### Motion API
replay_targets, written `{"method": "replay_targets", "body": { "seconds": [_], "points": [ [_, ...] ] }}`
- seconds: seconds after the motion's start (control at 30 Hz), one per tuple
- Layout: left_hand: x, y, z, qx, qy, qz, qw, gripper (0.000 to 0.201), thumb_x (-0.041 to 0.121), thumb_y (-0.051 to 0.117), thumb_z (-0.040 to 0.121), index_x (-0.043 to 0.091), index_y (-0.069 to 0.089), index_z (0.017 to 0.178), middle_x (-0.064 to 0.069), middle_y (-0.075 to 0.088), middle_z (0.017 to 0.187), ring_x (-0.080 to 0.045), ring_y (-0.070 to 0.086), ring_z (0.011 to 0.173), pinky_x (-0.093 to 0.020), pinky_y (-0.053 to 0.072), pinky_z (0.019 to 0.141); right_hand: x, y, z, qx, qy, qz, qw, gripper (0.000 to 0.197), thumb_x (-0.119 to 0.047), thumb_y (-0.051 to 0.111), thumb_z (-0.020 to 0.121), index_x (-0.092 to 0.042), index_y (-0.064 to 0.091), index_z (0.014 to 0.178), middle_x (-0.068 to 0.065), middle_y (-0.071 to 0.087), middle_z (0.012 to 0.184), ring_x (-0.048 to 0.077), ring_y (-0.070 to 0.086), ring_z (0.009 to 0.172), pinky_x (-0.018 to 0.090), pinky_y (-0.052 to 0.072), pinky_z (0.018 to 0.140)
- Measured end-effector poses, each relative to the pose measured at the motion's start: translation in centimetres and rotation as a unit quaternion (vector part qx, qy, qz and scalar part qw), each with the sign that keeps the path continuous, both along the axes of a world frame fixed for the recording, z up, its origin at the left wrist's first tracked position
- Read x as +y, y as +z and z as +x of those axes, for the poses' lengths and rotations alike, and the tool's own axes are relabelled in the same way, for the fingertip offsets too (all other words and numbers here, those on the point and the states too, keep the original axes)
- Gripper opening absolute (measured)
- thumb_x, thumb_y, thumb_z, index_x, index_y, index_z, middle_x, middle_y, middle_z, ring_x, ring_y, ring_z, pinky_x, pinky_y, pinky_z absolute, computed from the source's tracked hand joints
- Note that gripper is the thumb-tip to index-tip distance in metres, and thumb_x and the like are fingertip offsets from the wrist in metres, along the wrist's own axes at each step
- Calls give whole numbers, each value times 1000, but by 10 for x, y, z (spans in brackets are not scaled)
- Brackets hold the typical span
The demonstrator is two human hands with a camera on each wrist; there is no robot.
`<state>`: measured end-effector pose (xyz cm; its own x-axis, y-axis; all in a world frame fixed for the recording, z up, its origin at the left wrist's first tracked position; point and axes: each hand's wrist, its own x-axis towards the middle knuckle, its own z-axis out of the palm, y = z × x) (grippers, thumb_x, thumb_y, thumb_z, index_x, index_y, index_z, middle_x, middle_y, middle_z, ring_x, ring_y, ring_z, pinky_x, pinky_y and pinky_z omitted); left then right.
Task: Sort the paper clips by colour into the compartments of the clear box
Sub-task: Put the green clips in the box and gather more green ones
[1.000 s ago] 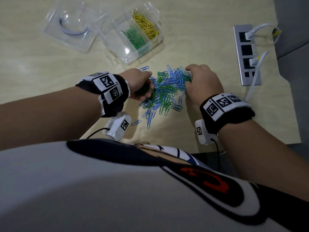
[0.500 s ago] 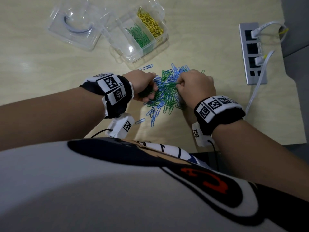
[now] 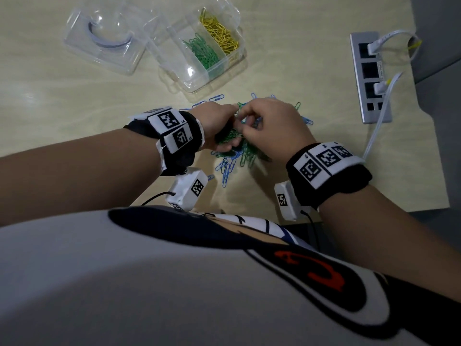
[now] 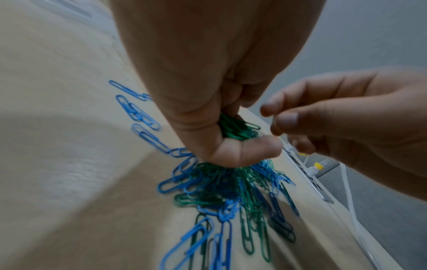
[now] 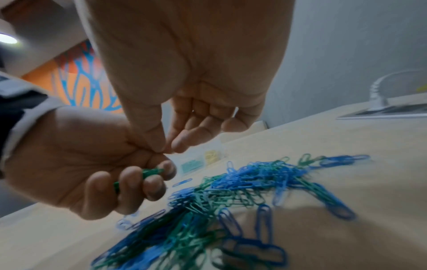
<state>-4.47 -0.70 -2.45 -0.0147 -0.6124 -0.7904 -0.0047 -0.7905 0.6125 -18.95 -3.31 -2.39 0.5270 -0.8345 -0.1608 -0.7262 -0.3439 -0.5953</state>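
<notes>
A mixed pile of blue and green paper clips (image 3: 239, 156) (image 4: 231, 191) (image 5: 242, 182) lies on the pale table. My left hand (image 3: 217, 124) (image 4: 208, 73) (image 5: 80, 155) hovers over its left side, its fingers curled round a bunch of green clips (image 3: 228, 136) (image 4: 235, 127) (image 5: 150, 171). My right hand (image 3: 243, 116) (image 4: 275, 118) (image 5: 168, 148) is up against it, thumb and forefinger tips pinched together at the left fingers. I see no clip between them. The clear box (image 3: 192, 79) stands behind, with green clips (image 3: 202, 52) in its middle compartment and yellow clips (image 3: 220, 31) in the far one.
The box's clear lid (image 3: 104, 38) lies at the back left. A grey power strip (image 3: 369, 76) with white cables (image 3: 381, 116) is set into the table at the right, near its edge. A few loose blue clips (image 3: 217, 98) lie just in front of the box.
My right hand has left the right side of the pile, risen and moved left until its pinched fingertips meet my left hand. The left hand has kept its green bunch.
</notes>
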Motion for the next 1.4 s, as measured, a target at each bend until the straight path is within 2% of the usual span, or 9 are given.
{"method": "replay_targets", "body": {
  "seconds": [0.1, 0.23, 0.4, 0.57, 0.73, 0.9, 1.17, 1.3, 1.4],
  "points": [
    [1, 0, 1, -14, -7, 7, 1000, 49, 38, 32, 102, 8, 57, 72, -9, 55, 60, -14, 54, 43, -16, 43, 44, -4, -8, -11, 59, -35, -3, 998, 9, -25, 59, 83, -23, 64, 90, -1, 61, 91, 18, 56, 85, 31, 46, 78],
    [1, -2, 5, -31, -10, 13, 999, 50, 38, 32, 102, 8, 57, 71, -10, 56, 55, -18, 50, 40, -17, 43, 43, 2, -24, -15, 181, -9, -7, 983, 31, -47, 57, 88, -18, 59, 101, 6, 54, 106, 28, 55, 97, 36, 43, 81],
    [3, -3, 7, -42, -12, 13, 999, 50, 37, 34, 101, 7, 58, 70, -10, 56, 51, -20, 51, 42, -22, 43, 48, 6, -29, -3, 205, -44, -37, 977, 41, -48, 52, 91, -11, 58, 110, 11, 55, 112, 33, 57, 100, 36, 43, 78],
    [3, -4, 11, -49, -12, 17, 999, 51, 38, 33, 102, 7, 58, 69, -10, 57, 58, -21, 53, 54, -23, 46, 51, -3, -24, -1, 195, -44, 10, 980, 25, -31, 55, 90, -10, 61, 102, 11, 60, 105, 31, 57, 96, 35, 44, 76],
    [1, -5, 11, -51, -4, 19, 999, 51, 39, 33, 102, 8, 58, 70, -8, 57, 57, -17, 55, 50, -18, 47, 47, -10, -17, -6, 210, -36, 35, 976, 17, -25, 60, 84, -11, 62, 93, 9, 64, 96, 30, 59, 90, 35, 50, 75],
    [0, -6, 13, -46, -2, 22, 999, 52, 40, 32, 102, 9, 59, 70, -6, 58, 53, -15, 56, 46, -18, 47, 48, -14, -12, -12, 111, -58, 42, 991, 2, -20, 60, 79, -21, 58, 78, -1, 61, 84, 21, 56, 81, 31, 46, 71],
    [-6, -1, 8, -34, 10, 15, 999, 56, 45, 27, 102, 7, 59, 75, -9, 59, 57, -14, 57, 45, -18, 48, 45, -12, -4, -4, -37, -92, 83, 992, 16, -9, 65, 78, -22, 67, 87, -3, 66, 76, 13, 62, 77, 29, 52, 78],
    [-6, 1, 5, -9, 34, 0, 999, 44, 43, 31, 102, 6, 55, 96, -10, 60, 68, -17, 60, 50, -22, 51, 48, -4, 5, 8, -89, -40, 129, 987, 16, -13, 70, 77, -21, 67, 90, -8, 67, 73, -2, 58, 64, 18, 50, 72],
    [-4, 1, 6, 9, 24, 0, 1000, 44, 42, 30, 102, 8, 57, 94, -8, 59, 67, -16, 60, 52, -22, 51, 50, -2, 7, 10, -90, -28, 86, 992, 15, -17, 68, 79, -21, 70, 93, -13, 65, 76, -10, 54, 61, 12, 45, 69]
  ]
}}
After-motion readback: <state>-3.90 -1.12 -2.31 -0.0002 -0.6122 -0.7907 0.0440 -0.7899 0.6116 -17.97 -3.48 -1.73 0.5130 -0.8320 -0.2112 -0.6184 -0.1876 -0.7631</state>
